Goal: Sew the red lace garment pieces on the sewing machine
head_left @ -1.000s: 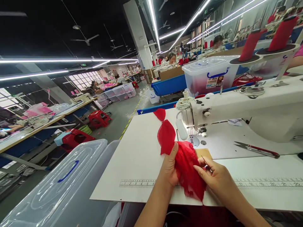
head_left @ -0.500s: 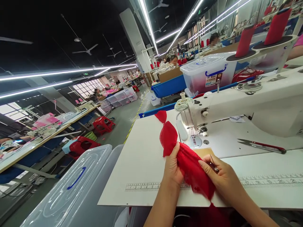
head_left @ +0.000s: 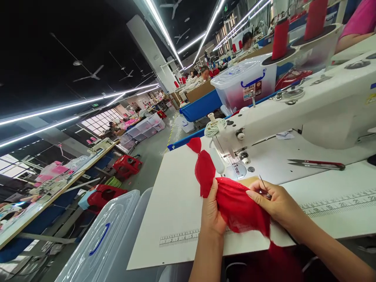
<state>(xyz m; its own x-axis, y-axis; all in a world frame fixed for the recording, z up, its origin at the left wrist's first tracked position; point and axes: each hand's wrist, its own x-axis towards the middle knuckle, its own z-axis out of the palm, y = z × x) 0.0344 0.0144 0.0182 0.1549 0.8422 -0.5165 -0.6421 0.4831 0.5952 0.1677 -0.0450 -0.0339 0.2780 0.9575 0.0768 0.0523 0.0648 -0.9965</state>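
Note:
A piece of red lace fabric lies on the white sewing table in front of the sewing machine. My left hand pinches its left edge, fingers closed on the cloth. My right hand rests on the fabric's right side and holds a thin metal pointed tool between its fingers. A chain of red cloth pieces runs from the lace back past the needle area.
Red-handled thread snips lie on the machine bed to the right. A clear lidded plastic bin stands at my left, another bin behind the machine. Red thread cones stand above. Other workers sit at far tables.
The view has tilted and shifted left. My hands have drawn the red lace tighter between them, flattening it; the right hand has moved slightly up toward the machine.

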